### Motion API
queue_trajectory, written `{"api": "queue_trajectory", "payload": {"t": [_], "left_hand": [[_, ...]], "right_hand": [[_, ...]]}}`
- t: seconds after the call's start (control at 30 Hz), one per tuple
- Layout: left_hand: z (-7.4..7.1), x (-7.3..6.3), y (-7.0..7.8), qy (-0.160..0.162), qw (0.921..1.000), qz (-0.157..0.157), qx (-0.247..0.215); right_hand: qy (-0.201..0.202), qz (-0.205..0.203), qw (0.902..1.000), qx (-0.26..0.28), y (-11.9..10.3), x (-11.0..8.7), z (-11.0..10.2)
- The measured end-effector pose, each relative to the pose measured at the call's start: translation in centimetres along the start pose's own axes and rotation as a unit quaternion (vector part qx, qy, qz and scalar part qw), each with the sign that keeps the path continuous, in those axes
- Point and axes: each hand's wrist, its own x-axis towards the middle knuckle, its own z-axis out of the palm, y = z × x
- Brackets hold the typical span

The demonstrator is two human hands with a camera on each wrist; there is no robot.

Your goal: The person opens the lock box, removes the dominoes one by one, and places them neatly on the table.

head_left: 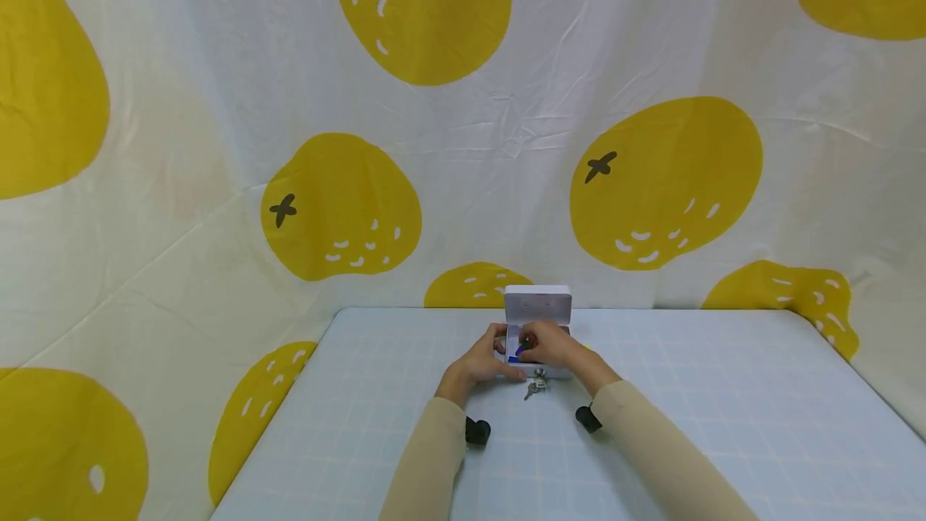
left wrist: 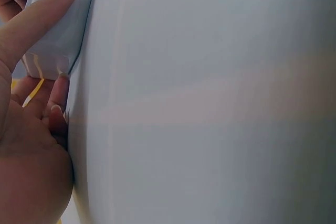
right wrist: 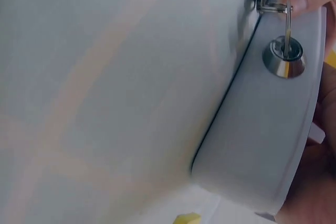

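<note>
Fingers of the left hand (head_left: 477, 360) grip the glossy white hinged rectangular box (head_left: 538, 310), lower centre of the head view; those of the right hand (head_left: 550, 342) curl inside near a small blue object (head_left: 514, 359), hold unclear. Steady left bracing should prevent sliding.

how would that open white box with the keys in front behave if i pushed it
The box would probably slide rather than roll, since it sits flat on the table. It seems stiff, showing no dent under the left hand. The lid, standing open, may wobble or flop shut.
</note>
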Motion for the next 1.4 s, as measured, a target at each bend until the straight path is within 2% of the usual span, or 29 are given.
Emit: {"api": "queue_trajectory", "payload": {"t": [0.23, 0.57, 0.83, 1.1, 1.2, 1.4], "left_hand": [[-0.2, 0.6, -0.1, 0.000, 0.9999, -0.007, 0.014], [0.0, 0.3, -0.3, -0.001, 0.9999, -0.007, 0.015], [-0.1, 0.3, -0.2, -0.002, 0.9998, -0.014, 0.013], [-0.1, 0.8, -0.4, -0.004, 0.9994, -0.020, 0.027], [-0.1, 0.7, -0.3, -0.002, 0.9995, -0.014, 0.028], [0.0, 1.2, -0.7, -0.003, 0.9993, -0.023, 0.029]], "right_hand": [[0.017, 0.026, 0.9995, 0.011, -0.6, 0.5, 0.3], [0.018, 0.013, 0.9996, 0.014, 0.1, -0.4, -0.5], [-0.006, 0.005, 0.9999, -0.015, 0.1, -0.9, -1.3], [-0.012, -0.012, 0.9978, -0.064, -0.1, -1.0, -1.6], [-0.013, -0.011, 0.9981, -0.060, -0.1, -0.9, -1.5], [-0.032, -0.007, 0.9982, -0.051, 0.0, -0.7, -1.4]]}}
